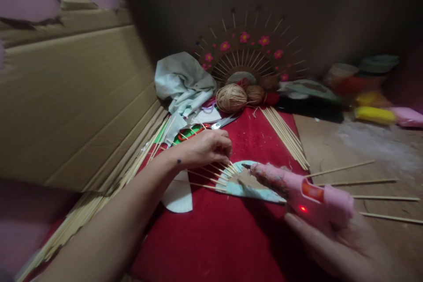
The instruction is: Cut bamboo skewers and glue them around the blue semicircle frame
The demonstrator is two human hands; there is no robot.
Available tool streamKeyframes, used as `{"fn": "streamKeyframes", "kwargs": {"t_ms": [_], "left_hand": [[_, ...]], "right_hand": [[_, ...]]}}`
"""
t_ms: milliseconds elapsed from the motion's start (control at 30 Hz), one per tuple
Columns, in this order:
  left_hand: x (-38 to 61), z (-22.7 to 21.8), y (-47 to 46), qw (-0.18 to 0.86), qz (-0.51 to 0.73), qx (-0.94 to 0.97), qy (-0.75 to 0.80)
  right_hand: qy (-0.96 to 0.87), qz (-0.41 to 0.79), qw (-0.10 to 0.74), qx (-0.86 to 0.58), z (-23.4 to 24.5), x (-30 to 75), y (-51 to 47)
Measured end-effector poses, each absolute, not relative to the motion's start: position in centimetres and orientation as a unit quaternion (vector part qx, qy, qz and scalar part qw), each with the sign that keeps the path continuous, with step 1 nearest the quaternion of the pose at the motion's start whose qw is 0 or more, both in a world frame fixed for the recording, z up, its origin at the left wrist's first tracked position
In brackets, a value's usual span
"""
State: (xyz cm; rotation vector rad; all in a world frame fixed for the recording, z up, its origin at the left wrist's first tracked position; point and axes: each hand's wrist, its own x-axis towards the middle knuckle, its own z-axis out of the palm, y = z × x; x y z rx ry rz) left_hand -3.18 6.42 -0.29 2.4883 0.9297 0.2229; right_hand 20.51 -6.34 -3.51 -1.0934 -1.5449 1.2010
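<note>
My right hand (343, 242) grips a pink hot glue gun (327, 205) with a lit red light. Its dark nozzle hangs over a pale blue half-disc (254, 192) with a brown cardboard-like patch. Thin wooden sticks (206, 186) fan out from the half-disc's left edge, and others stick out at the right beyond the glue gun. Above the upper left rim, my left hand (216, 146) has its fingers pinched on a thin wooden stick, mostly hidden by the hand. Below my left wrist lies a white paper piece (178, 194) on the red cloth (205, 242).
A cardboard panel (82, 110) stands along the left, with many sticks beside it. Orange-handled scissors (216, 126), a crumpled cloth (183, 79) and yarn balls (231, 98) lie behind. More sticks (286, 139) lie right of centre. A flowered stick fan (244, 48) stands at the back.
</note>
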Motion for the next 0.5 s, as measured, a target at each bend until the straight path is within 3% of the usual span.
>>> {"fn": "streamKeyframes", "kwargs": {"t_ms": [500], "left_hand": [[-2.64, -0.94, 6.61, 0.225, 0.062, 0.906, 0.354]], "right_hand": [[-0.615, 0.498, 0.420, -0.445, -3.26, 20.55, -6.36]]}}
